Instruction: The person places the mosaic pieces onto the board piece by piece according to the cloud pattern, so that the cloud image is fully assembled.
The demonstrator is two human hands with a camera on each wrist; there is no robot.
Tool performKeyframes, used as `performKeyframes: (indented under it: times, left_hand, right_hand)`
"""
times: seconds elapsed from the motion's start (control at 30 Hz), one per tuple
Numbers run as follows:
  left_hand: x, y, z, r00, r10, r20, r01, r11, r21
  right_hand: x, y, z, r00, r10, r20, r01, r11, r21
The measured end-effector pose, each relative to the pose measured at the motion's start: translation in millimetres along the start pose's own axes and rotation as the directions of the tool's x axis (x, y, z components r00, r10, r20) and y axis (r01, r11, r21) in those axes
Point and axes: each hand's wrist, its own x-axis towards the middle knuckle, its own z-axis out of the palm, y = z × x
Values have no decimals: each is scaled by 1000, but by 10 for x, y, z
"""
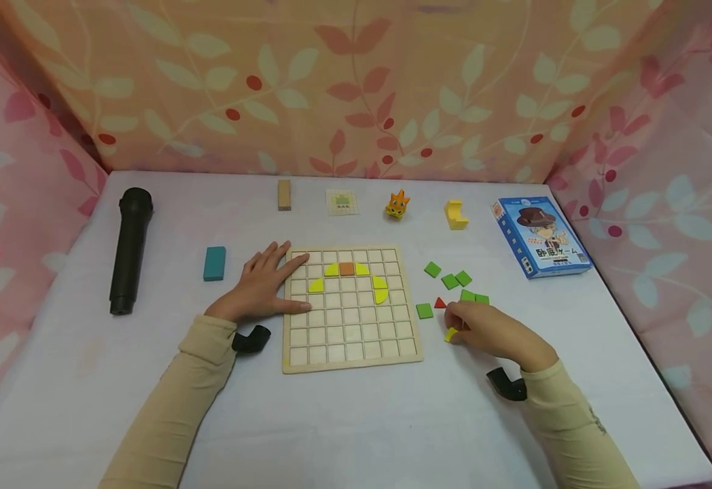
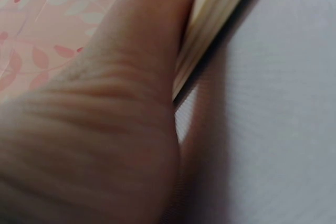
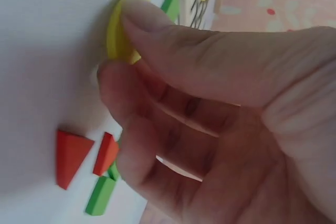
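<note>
- The right hand (image 1: 495, 334) lies on the table (image 1: 356, 421) just right of the wooden grid board (image 1: 351, 309), thumb and forefinger pinching a small yellow piece (image 3: 122, 27) by its edges; the other fingers curl loosely under the palm.
- The yellow piece (image 1: 450, 334) is at the table surface beside the board's lower right part, not yet over any cell. To do this step well, I judge the pinch should stay light and on the rim, so the curved side can be turned to match the yellow arc pieces (image 1: 356, 278) already set in the grid.
- The right forearm comes in from the near right, the wrist low and bent inward, the palm facing the board.
- The left hand (image 1: 262, 285) lies flat, fingers straight and a little spread, pressing on the board's left rim and the nearest cells; the wrist view shows its side touching the board's edge (image 2: 210, 19). Holding the board steady here seems sensible while a piece goes in.
- Just beyond the right hand lie a red triangle (image 1: 439, 303) and loose green squares (image 1: 454, 280).
- Farther back stand a blue box (image 1: 539, 236), a yellow block (image 1: 456, 214) and a black microphone (image 1: 130, 248).
</note>
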Motion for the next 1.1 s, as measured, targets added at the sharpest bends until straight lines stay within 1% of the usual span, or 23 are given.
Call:
performKeyframes:
  times: [0.17,0.3,0.4,0.47,0.6,0.77,0.83,0.9,1.1]
  left_hand:
    - [-9,25,-17,1000,-4,4,4,1000,-4]
    - [-13,36,-27,1000,-5,9,5,1000,1]
    - [-12,29,-24,1000,-4,8,4,1000,1]
    - [-11,23,-18,1000,-3,8,3,1000,3]
    - [-5,7,-5,1000,7,3,-7,1000,6]
    - [-3,-2,-1,1000,14,2,-14,1000,6]
    - [-1,-2,-4,1000,10,4,-10,1000,10]
    - [-1,1,-6,1000,3,8,-3,1000,13]
    - [-19,12,-11,1000,1,6,-1,1000,5]
  right_hand:
    - [34,-57,-71,995,-92,-30,92,996,-3]
    - [149,-166,-134,984,-163,-76,164,986,13]
    - [256,-284,-175,974,-199,-110,204,978,34]
    - [330,-369,-193,970,-213,-118,219,975,41]
    - [491,-538,-192,962,-251,-112,257,966,43]
    - [694,-782,-166,936,-326,-135,333,942,32]
    - [782,-894,-150,929,-339,-150,346,938,21]
    - [875,-1013,-127,929,-335,-158,343,939,26]
    - [1166,-1300,-1,935,-317,-158,334,937,101]
